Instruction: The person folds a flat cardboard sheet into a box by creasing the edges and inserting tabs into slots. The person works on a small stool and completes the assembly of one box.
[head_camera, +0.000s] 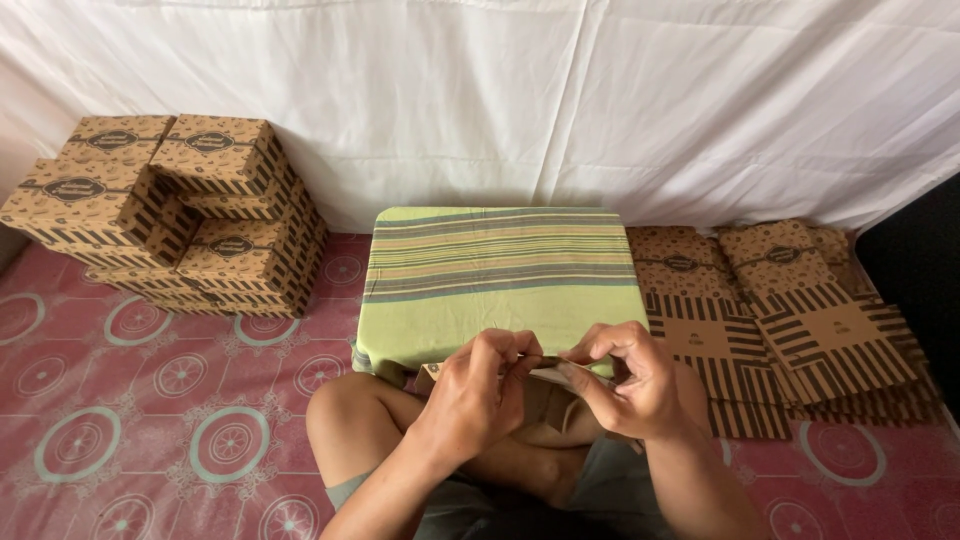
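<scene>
The flat cardboard piece you hold is brown kraft card, seen almost edge-on, so its print is hard to make out. It sits over your lap, just in front of the near edge of the tabletop. Your left hand pinches its left end, fingers closed on the card; your right hand grips the right end the same way. The tabletop is draped in a green striped cloth. To your left stands a stack of folded boxes, brown with dark stripes. To your right lies a pile of flat box blanks on the pink patterned floor mat. A white sheet hangs behind.
</scene>
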